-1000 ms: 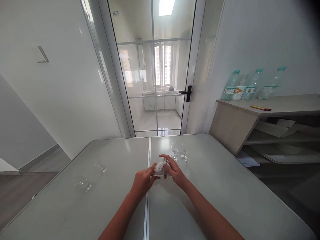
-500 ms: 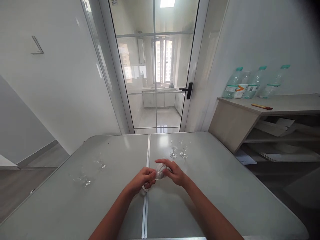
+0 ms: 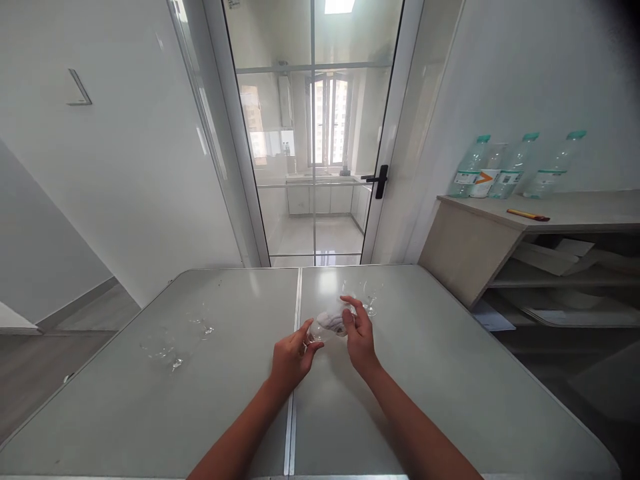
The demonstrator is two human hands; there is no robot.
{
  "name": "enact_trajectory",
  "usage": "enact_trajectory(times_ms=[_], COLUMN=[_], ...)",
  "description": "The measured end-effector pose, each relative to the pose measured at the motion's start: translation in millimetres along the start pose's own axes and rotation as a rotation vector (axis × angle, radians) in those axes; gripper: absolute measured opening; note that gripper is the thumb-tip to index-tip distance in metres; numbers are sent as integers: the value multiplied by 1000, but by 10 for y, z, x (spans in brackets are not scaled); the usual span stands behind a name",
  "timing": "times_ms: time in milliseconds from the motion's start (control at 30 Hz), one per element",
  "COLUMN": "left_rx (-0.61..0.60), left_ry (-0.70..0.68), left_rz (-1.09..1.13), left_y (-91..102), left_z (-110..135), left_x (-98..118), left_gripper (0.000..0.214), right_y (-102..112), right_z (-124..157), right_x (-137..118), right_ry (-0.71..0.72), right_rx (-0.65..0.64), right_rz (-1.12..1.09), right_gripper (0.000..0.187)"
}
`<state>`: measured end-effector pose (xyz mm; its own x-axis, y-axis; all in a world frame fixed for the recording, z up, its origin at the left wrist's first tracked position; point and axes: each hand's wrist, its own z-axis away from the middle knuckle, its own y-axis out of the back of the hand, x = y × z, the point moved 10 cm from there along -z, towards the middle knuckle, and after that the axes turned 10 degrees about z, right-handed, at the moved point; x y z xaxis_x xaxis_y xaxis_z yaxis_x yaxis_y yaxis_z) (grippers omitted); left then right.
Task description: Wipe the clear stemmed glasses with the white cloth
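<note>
My left hand (image 3: pixel 294 353) is closed on a clear stemmed glass (image 3: pixel 316 332), with thumb and fingers on either side of it. A white cloth (image 3: pixel 331 321) is in my right hand (image 3: pixel 359 333), bunched against the glass. How far the cloth reaches into the bowl I cannot tell. Just behind my right hand stands another stemmed glass (image 3: pixel 370 308), partly covered by the fingers. On the left of the table are two more clear glasses, a nearer glass (image 3: pixel 175 363) and a farther glass (image 3: pixel 206 328); their outlines are faint.
The grey table (image 3: pixel 220 413) has a metal seam (image 3: pixel 291 427) down its middle. A wooden shelf unit (image 3: pixel 475 247) adjoins its right side, carrying several plastic bottles (image 3: pixel 510 177) and a yellow-brown stick-like item (image 3: pixel 527 215). A glass door (image 3: pixel 314 160) stands beyond the far edge.
Both hands have moved slightly up and away from me, and my right hand has turned more upright. The cloth, mostly hidden before, now shows between the hands. My left hand has shifted its hold on the glass.
</note>
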<state>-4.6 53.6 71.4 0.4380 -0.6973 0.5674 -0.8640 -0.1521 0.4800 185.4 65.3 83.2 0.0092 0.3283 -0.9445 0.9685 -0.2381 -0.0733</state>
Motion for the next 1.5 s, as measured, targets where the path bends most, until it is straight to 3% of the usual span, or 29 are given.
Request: enact_trajectory(times_ms=[133,200,267,333,433,500,567,700,867,1033,1200,1300,1400,1500], left_rx=[46,12,-72,-148,-130,-40,72,207,143,99,-47,-179,-259,-280], left_ry=[51,68,129,254,431,456,451,513,569,543,341,209,77,25], left_rz=[191,337,499,668,906,1002,1019,946,920,744,354,160,57,79], left_y=[91,64,-58,-227,-379,-349,-244,-82,-133,-86,-48,-153,-251,-288], left_z=[-4,-7,8,55,128,121,85,28,-3,3,-29,7,75,119], left_x=[3,14,11,-28,-95,-119,-156,-269,-279,-258,-183,-116,-6,87], left_gripper=[45,46,43,35,40,46,50,50,48,45,32,25,25,25], right_y=[347,369,185,-136,-535,-661,-668,-400,-178,-293,-420,-408,-352,-294], right_z=[-47,-86,-112,-56,124,191,185,100,159,236,298,252,107,3], right_x=[26,89,176,256,318,326,323,317,185,-62,-305,-342,-264,-87], right_ry=[-8,-50,-132,-237,-364,-391,-361,-177,208,602,873,794,501,175], right_rx=[252,256,105,-136,-401,-460,-429,-209,-98,-190,-416,-517,-571,-605], right_rz=[-147,-227,-307,-403,-540,-589,-593,-415,262,639,736,696,574,384], right_gripper=[44,46,46,43,40,40,36,28,24,26,36,31,22,33])
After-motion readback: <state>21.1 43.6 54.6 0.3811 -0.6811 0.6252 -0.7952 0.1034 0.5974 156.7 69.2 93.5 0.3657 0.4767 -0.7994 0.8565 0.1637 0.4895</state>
